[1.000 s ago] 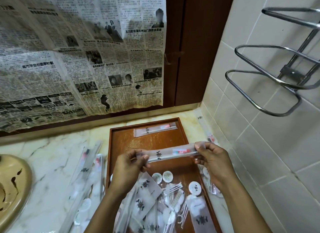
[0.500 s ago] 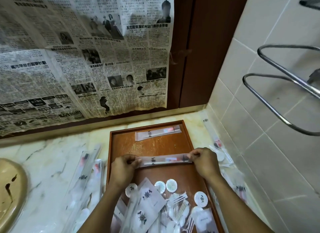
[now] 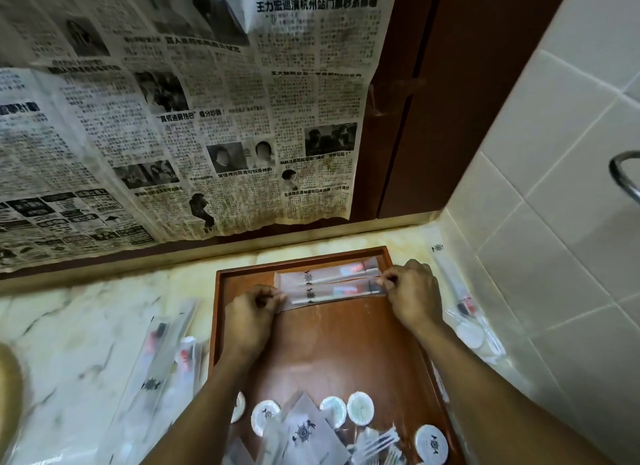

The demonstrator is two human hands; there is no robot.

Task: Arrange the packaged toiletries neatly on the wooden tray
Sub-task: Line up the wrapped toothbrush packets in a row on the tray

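Pos.: wooden tray (image 3: 322, 354) flat on desk (image 3: 86, 326), far rim near wall. Fingers curled on both hands: left hand (image 3: 249, 319) and right hand (image 3: 414, 295) each pinch one end of a long clear packet (image 3: 334, 291), laid across the tray's far end, parallel to and just beside a 2nd packet (image 3: 329, 274), approx. touching (blurred). Round sachets (image 3: 360, 407) at near end. Spare packets (image 3: 162, 367) on desk, left of tray

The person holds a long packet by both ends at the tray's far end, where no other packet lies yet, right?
Not quite: the head view shows another long packet already lying there, just beyond the held packet. The left hand and right hand do pinch the held packet's ends on the wooden tray.
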